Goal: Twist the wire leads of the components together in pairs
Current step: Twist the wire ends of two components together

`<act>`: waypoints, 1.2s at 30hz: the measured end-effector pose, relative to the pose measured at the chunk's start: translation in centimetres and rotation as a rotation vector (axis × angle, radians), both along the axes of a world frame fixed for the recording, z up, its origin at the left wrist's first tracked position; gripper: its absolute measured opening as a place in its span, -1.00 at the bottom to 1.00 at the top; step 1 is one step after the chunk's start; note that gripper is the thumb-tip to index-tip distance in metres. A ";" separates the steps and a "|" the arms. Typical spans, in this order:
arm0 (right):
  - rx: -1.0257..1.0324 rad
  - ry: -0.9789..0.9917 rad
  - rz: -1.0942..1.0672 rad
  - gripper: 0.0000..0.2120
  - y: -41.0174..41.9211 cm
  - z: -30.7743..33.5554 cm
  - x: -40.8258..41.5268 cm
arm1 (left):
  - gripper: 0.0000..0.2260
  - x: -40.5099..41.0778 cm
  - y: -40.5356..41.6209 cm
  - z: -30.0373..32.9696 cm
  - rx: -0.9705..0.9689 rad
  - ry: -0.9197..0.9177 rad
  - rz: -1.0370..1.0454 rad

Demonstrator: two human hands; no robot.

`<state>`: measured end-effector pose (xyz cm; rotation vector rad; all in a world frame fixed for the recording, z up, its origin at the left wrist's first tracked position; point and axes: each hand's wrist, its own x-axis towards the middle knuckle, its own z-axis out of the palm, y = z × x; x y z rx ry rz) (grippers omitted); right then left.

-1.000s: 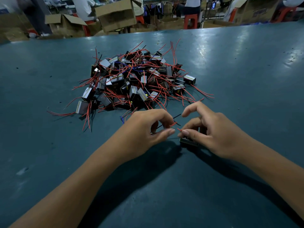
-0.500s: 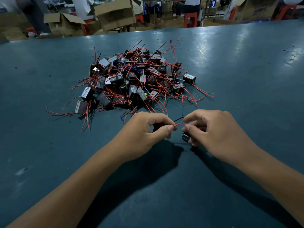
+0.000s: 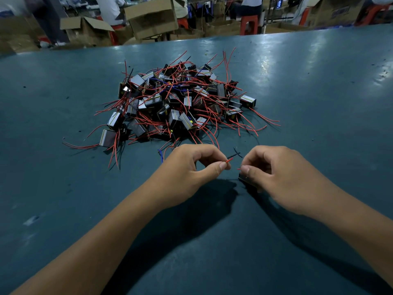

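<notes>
Lying on the dull teal tabletop [image 3: 63, 209] is a tangled heap of small black box-shaped components with red wire leads [image 3: 178, 103], their markings too small to read. Nearer, the left hand [image 3: 187, 171] pinches a thin red lead [image 3: 229, 160] between thumb and forefinger. The right hand [image 3: 276, 177], fingers curled, grips a small black component [image 3: 244, 179] and another lead; since earlier the hands have drawn slightly apart.

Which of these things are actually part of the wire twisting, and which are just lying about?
Part of the job:
left hand
right hand
red lead
small component
pile of components

Just lying about:
cardboard boxes
red stools
</notes>
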<state>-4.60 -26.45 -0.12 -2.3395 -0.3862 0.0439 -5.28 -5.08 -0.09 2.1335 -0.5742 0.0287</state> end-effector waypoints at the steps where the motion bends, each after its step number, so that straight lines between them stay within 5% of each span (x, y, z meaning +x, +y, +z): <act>1: -0.006 0.015 0.010 -0.87 0.0 0.1 -0.1 | -0.91 0.0 0.0 0.0 0.004 0.005 0.009; 27: -0.040 -0.117 0.190 -0.95 0.3 -0.1 -0.5 | -0.91 0.4 0.3 -0.7 -0.016 0.043 -0.046; 32: 0.034 -0.132 0.131 -0.90 0.8 -0.5 -0.7 | -0.91 0.5 0.2 -0.6 -0.028 0.031 -0.061; 36: 0.266 0.089 0.016 -0.86 1.2 -0.7 -0.6 | -0.90 0.5 0.2 -0.8 -0.090 0.063 -0.026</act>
